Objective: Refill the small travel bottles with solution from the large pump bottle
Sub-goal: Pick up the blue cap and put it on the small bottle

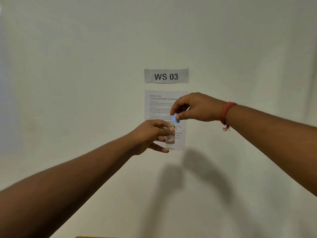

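bottle (170, 140) pinched upright near the neck by your left hand (151, 134), blue cap (176, 117) pinched just above by your right hand (193, 108): keep it level.

At the centre of the frame you held a small travel bottle (170, 140) of clear, glossy plastic, its paper label (170, 139) printed red and blue. Just above it, the cap (176, 117) looked like smooth, pale blue plastic with a soft sheen. Right of centre, your wrist carried a bracelet (226, 114) of rough red thread, frayed at its tassel. Behind, the backdrop (68, 66) was matt white cloth, faintly creased, with a matt paper sign (166, 76) and a printed paper sheet (159, 107) on it.
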Motion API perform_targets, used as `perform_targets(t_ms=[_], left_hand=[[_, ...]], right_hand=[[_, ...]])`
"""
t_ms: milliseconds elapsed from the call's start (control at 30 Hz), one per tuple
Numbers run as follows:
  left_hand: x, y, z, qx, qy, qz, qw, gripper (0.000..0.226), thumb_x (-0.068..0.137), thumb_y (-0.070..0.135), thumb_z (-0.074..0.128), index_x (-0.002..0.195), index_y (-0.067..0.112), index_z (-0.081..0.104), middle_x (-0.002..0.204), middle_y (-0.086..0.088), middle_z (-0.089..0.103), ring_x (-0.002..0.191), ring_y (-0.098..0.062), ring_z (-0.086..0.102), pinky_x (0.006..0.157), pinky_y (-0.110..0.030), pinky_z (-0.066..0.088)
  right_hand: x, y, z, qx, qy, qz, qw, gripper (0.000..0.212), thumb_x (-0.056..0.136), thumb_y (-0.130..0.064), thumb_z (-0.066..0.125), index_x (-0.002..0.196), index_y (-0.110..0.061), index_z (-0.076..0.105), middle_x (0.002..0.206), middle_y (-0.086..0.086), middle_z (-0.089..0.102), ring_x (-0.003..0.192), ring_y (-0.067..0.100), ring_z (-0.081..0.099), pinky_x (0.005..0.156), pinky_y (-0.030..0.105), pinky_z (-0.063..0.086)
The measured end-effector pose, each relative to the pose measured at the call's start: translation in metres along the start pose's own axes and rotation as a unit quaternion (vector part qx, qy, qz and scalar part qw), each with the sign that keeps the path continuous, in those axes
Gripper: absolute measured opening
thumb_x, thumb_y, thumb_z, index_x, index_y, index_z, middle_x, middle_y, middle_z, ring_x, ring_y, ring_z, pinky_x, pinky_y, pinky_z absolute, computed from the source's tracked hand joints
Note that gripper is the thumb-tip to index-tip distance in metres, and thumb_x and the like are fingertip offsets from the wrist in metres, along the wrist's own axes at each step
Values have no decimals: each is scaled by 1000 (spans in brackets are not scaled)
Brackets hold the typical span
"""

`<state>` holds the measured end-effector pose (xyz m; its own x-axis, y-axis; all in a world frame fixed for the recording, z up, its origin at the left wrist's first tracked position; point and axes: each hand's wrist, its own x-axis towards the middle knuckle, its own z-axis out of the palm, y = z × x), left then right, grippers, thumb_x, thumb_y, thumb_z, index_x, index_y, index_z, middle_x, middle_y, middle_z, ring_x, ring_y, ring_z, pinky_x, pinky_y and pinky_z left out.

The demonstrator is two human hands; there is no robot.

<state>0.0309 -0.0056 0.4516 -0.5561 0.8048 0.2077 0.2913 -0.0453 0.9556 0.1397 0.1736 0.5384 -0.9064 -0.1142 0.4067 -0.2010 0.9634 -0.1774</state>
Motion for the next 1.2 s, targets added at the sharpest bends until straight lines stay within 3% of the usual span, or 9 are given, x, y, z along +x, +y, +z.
perform_targets(t_ms=[200,433,1033,1200], left_hand=[[5,18,-2,-3,3,4,1000,24,93,17,74,117,11,72,111,-8,78,99,-26,76,75,-49,64],[7,35,-6,16,9,19,1000,22,94,22,72,112,10,75,109,-10,78,100,-27,76,76,-49,64],[6,42,-5,36,11,21,999,19,93,25,72,104,10,77,105,-9,79,98,-25,76,68,-41,64],[5,41,-4,43,17,22,999,20,94,24,71,107,9,76,107,-9,78,104,-28,74,74,-47,65]], right_hand=[[15,-16,-19,-19,-2,-21,1000,15,87,-27,72,100,-35,70,91,-24,67,89,-10,61,68,1,43],[22,-28,-31,-62,-33,-34,997,17,89,-26,69,105,-34,70,96,-23,67,92,-2,63,78,13,47],[22,-31,-31,-60,-53,-36,996,22,89,-22,70,104,-37,66,97,-24,65,94,-2,64,76,13,46],[22,-29,-28,-61,-52,-38,996,20,89,-23,70,103,-37,66,97,-23,66,94,0,65,78,14,48]])
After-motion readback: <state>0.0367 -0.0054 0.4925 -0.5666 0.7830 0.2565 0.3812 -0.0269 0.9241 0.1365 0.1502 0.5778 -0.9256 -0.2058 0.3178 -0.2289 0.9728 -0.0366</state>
